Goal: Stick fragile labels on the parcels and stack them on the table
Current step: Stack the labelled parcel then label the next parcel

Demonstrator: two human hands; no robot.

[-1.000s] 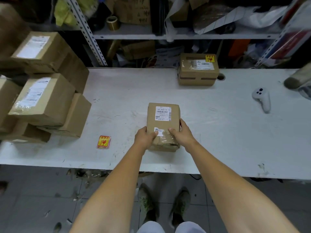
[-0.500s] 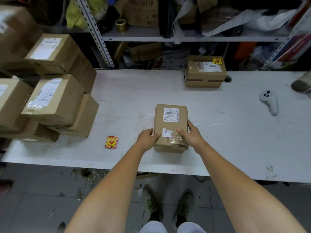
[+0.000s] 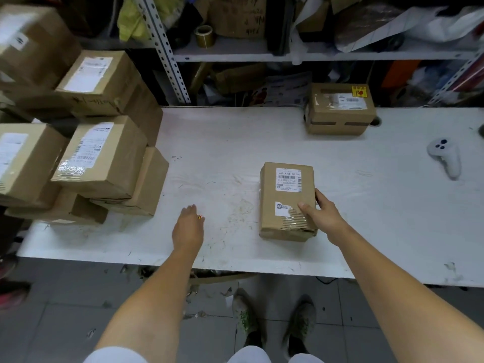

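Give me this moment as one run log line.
left grip: at fragile labels | right grip: holds parcel on table | parcel: no fragile label visible

Scuffed white desk (image 3: 262, 142). One parcel (image 3: 286, 200) lies flat near the front edge, and piled boxes (image 3: 104, 158) crowd the left end. A labelled box (image 3: 340, 108) sits at the back and a grey controller (image 3: 445, 157) far right. Front left, a sliver of red-and-yellow stickers (image 3: 199, 217) shows, mostly hidden.

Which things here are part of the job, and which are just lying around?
Job: brown cardboard parcel in right hand; red-yellow labels under left hand; stickered cardboard box at back; piled cardboard boxes.
Lying about: white plastic controller; gold tape roll.
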